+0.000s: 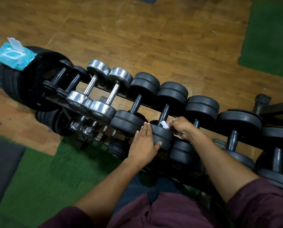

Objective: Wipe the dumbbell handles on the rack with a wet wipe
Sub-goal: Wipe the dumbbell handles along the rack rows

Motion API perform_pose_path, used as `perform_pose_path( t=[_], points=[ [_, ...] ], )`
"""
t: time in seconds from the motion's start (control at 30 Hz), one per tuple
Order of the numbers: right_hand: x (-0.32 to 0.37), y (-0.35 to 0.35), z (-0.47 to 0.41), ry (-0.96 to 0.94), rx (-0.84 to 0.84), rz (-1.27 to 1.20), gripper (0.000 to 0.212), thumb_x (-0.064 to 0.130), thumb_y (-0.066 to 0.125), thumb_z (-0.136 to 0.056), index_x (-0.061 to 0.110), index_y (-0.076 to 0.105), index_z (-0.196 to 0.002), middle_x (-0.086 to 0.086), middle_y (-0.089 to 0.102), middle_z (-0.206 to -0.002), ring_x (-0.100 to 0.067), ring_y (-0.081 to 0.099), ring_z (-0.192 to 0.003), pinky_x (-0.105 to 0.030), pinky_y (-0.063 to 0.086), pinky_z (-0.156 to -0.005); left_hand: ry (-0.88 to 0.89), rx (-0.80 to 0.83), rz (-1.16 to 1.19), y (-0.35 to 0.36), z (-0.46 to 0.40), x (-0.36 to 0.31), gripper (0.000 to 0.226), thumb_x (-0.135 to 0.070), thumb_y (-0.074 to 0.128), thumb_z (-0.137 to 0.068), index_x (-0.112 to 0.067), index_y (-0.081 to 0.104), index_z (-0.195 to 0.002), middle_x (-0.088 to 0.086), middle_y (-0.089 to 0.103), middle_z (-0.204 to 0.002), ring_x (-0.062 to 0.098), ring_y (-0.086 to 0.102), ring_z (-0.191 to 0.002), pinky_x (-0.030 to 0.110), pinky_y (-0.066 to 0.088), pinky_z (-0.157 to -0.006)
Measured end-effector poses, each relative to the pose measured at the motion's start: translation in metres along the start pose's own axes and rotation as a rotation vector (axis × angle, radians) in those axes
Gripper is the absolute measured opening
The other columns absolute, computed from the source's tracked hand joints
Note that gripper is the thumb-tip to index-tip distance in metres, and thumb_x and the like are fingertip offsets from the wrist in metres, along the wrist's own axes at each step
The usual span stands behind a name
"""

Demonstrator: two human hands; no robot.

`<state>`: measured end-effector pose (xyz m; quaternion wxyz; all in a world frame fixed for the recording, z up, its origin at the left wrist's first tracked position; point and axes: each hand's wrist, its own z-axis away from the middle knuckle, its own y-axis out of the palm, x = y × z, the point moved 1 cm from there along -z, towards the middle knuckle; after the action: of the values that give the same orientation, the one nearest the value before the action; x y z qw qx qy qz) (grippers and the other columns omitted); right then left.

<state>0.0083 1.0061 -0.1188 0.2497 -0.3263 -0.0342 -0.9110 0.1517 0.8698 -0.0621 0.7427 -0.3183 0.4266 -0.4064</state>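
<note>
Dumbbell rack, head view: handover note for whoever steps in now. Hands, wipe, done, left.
Left hand: open, flat against the near weight of the black dumbbell, steadying it.
Right hand: pinches the wet wipe at the near end of that dumbbell's handle.
Wipe pack: flap open, on the stacked plates at the rack's far left.
Done: cannot tell which handles are already wiped.
Left: this handle, then any others on the rack not yet wiped.

Matte black round-plate dumbbells (166, 112) beside shiny chrome steel dumbbells (91, 86), white crumpled wet wipe (164, 125). Teal plastic wipes packet (14, 56) with white flap, brown wood-grain plank floor (154, 38), green turf mats (269, 35), maroon sleeves (260, 199).
</note>
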Motion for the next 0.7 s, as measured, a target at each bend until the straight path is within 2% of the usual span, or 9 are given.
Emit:
perform_pose_path(
  t=[0.13,0.2,0.33,0.4,0.53,0.7],
  points=[
    [0.010,-0.025,0.022,-0.070,0.058,-0.134,0.020,-0.012,0.054,-0.090,0.005,0.066,-0.089,-0.008,0.065,-0.073,-0.013,0.059,-0.062,-0.018,0.051,-0.055,0.049,-0.053,-0.032,0.006,0.011,-0.015,0.090,-0.054,0.045,-0.102,-0.006,-0.001,-0.162,0.011,-0.005,-0.171,0.022,-0.004,-0.158,0.039,0.002,-0.128],
    [0.014,-0.043,0.029,-0.141,-0.021,-0.063,0.020,-0.010,0.056,-0.089,0.004,0.067,-0.096,-0.009,0.066,-0.078,-0.016,0.059,-0.067,-0.022,0.052,-0.059,0.105,-0.068,-0.049,0.009,0.014,-0.028,0.087,-0.054,0.043,-0.102,-0.007,0.001,-0.163,0.009,-0.006,-0.171,0.020,-0.008,-0.157,0.038,-0.002,-0.128],
    [0.013,-0.080,0.044,-0.348,-0.333,0.458,0.020,0.005,0.058,-0.090,0.022,0.067,-0.091,0.001,0.070,-0.082,-0.014,0.064,-0.076,-0.029,0.050,-0.063,0.241,-0.004,-0.052,0.019,0.018,-0.056,0.083,-0.053,0.043,-0.103,-0.009,0.007,-0.163,0.007,0.001,-0.171,0.018,-0.005,-0.157,0.036,-0.004,-0.127],
    [0.008,-0.088,0.052,-0.425,-0.365,0.714,0.022,0.007,0.053,-0.089,0.027,0.064,-0.090,0.002,0.068,-0.089,-0.020,0.063,-0.083,-0.036,0.052,-0.071,0.303,0.063,-0.060,0.028,0.019,-0.067,0.083,-0.053,0.043,-0.103,-0.009,0.007,-0.163,0.007,0.005,-0.171,0.018,-0.001,-0.158,0.036,-0.002,-0.127],
    [-0.013,-0.091,0.061,-0.368,-0.220,1.085,0.028,0.013,0.050,-0.093,0.031,0.070,-0.098,-0.004,0.057,-0.108,-0.030,0.060,-0.101,-0.038,0.051,-0.082,0.367,0.209,-0.081,0.043,0.019,-0.069,0.085,-0.053,0.043,-0.103,-0.011,0.001,-0.163,0.006,0.000,-0.171,0.019,0.003,-0.158,0.039,0.004,-0.128],
    [-0.026,-0.093,0.076,-0.382,-0.022,1.121,0.019,0.024,0.069,-0.091,0.031,0.076,-0.106,0.000,0.064,-0.109,-0.020,0.063,-0.105,-0.035,0.050,-0.093,0.388,0.208,-0.106,0.047,0.013,-0.060,0.081,-0.048,0.041,-0.105,-0.011,-0.003,-0.163,0.007,-0.003,-0.171,0.018,0.002,-0.158,0.038,0.004,-0.128]
  ],
)
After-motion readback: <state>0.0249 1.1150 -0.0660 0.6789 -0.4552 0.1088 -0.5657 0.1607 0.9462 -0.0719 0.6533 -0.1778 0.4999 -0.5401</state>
